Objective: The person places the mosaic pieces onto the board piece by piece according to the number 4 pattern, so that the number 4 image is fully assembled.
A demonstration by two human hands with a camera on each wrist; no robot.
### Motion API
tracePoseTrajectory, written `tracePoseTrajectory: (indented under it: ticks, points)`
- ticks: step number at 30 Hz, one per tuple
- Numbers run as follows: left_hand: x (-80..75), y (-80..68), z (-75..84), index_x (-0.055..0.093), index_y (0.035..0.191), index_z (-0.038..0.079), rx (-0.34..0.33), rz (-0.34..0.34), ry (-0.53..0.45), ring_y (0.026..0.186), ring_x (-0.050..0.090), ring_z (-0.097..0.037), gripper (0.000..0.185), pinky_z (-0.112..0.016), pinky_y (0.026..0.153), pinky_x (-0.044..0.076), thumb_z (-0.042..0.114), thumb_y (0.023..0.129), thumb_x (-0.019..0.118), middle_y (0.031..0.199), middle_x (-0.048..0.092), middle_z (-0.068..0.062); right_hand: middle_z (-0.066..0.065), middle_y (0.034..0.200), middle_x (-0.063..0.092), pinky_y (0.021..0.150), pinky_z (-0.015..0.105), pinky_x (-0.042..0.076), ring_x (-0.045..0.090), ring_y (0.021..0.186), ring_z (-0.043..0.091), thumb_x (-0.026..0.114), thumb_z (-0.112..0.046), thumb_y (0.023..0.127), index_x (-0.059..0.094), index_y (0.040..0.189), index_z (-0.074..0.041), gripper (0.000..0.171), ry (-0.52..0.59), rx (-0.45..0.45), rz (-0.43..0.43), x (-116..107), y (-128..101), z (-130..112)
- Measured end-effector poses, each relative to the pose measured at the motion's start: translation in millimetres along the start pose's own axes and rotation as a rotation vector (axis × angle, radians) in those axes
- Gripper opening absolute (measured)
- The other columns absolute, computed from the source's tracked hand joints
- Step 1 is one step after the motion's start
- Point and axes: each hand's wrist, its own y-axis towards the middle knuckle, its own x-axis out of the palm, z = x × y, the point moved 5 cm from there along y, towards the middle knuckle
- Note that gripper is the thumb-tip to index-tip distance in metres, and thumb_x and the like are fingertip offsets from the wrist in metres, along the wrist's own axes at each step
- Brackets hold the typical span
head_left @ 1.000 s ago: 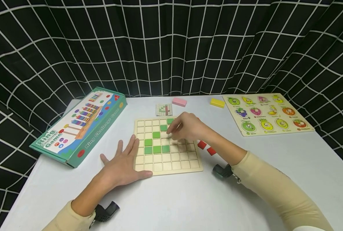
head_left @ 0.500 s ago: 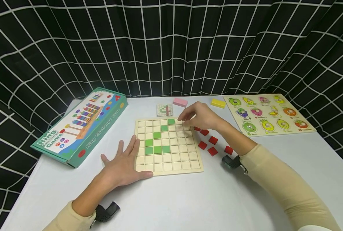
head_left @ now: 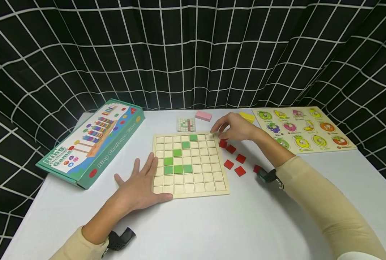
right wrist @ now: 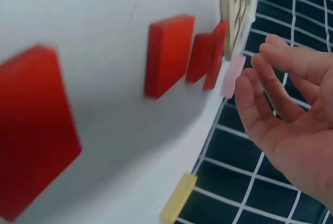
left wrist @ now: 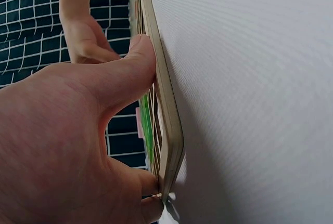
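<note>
A pale wooden grid board (head_left: 199, 187) lies flat, with several green square tiles (head_left: 178, 169) in its cells. My left hand (head_left: 137, 191) rests spread along the board's left side. Its thumb touches the front edge near the corner, as the left wrist view shows. By the far right corner of the board, my right hand (head_left: 236, 127) hovers over loose red tiles (head_left: 240, 170). In the right wrist view the fingers of that right hand (right wrist: 296, 94) are loosely bent, a gap showing between thumb and fingers, with nothing held.
Behind the board lie a small pattern card (head_left: 186, 125) and a pink block (head_left: 203, 116). A yellow block (head_left: 247, 117) sits partly behind the right hand. A green game box (head_left: 92, 144) is at left, a fruit puzzle board (head_left: 305, 144) at right.
My right hand has moved right from over the grid to beyond its far right corner, uncovering empty cells and more red tiles. The left hand has stayed in place.
</note>
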Motion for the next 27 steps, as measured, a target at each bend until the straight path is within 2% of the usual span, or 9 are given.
tracePoseTrajectory:
  ticks: [11,27]
  points:
    - [1.1,0.0,-0.6,0.012,0.168,0.009,-0.003,-0.011,0.0,0.159,0.001,-0.053,0.124,-0.097,0.094,0.001,0.072,0.081,0.074,0.177,-0.001,-0.008,0.01,0.111,0.077,0.094,0.046,0.058,0.068,0.109,0.033,0.074,0.008,0.085,0.08,0.106,-0.006,0.026,-0.05,-0.014,-0.051,-2.7,4.3,22.1]
    - [1.5,0.7,-0.1,0.012,0.168,0.009,-0.007,-0.01,0.023,0.159,0.002,-0.052,0.124,-0.097,0.094,0.003,0.073,0.081,0.073,0.177,-0.001,-0.008,0.009,0.104,0.077,0.092,0.044,0.056,0.065,0.098,0.03,0.071,0.017,0.08,0.081,0.101,-0.007,0.033,-0.088,-0.041,-0.055,1.9,8.8,28.6]
